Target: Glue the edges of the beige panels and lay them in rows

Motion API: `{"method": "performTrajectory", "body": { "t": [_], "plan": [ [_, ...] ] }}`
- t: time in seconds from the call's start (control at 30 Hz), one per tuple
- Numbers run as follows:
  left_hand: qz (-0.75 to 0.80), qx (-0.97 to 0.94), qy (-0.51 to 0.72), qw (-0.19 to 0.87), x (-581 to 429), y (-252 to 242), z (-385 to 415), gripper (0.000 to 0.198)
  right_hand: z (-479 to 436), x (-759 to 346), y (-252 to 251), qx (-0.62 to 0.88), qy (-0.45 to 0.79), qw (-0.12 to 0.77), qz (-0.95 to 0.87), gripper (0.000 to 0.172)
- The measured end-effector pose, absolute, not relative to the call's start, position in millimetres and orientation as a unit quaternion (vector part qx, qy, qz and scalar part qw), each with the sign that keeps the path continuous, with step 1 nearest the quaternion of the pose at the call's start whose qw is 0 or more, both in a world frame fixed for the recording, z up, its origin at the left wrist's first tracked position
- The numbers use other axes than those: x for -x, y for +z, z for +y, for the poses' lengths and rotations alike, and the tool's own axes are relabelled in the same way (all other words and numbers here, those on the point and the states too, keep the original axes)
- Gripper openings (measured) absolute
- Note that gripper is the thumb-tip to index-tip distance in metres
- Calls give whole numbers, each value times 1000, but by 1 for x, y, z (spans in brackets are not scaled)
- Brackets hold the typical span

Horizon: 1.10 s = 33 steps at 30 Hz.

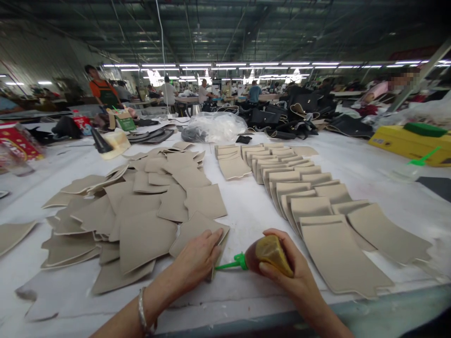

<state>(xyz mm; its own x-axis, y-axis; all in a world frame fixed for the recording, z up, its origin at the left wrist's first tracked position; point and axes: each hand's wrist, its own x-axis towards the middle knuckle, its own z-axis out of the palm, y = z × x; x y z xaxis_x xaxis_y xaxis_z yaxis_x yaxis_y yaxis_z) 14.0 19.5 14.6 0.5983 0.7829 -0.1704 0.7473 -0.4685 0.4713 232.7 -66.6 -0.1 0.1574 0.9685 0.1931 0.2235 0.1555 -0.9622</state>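
Note:
My right hand (294,267) is wrapped round a glue bottle (269,256) of amber liquid, tipped on its side. Its thin green nozzle points left and meets the edge of a beige leather piece (197,230). That piece is under my left hand (200,256), whose fingers and thumb grip its near right edge and bend it up a little. Left of my hands lies a loose heap of similar beige pieces (148,234). On the right, more pieces (341,253) overlap in long staggered rows.
A clear plastic bag (216,124) and dark bags (271,115) lie at the table's far side. At right stands a yellow box (408,143); at far left, a red box (21,141). A black cone (101,141) lies behind the heap. Several people work in the background.

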Motion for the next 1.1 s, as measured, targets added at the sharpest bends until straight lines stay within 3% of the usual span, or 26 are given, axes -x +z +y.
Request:
{"method": "performTrajectory", "body": {
  "t": [0.73,0.97,1.1],
  "plan": [
    [443,-858,39,258,-14,14,20,45,-58,-244,-6,554,283,546,-561,48],
    [445,-855,36,264,-15,16,21,46,-63,-237,-11,495,381,523,-579,54],
    [445,-855,32,263,-15,16,20,46,-57,-241,-10,539,303,519,-591,49]
  ]
}}
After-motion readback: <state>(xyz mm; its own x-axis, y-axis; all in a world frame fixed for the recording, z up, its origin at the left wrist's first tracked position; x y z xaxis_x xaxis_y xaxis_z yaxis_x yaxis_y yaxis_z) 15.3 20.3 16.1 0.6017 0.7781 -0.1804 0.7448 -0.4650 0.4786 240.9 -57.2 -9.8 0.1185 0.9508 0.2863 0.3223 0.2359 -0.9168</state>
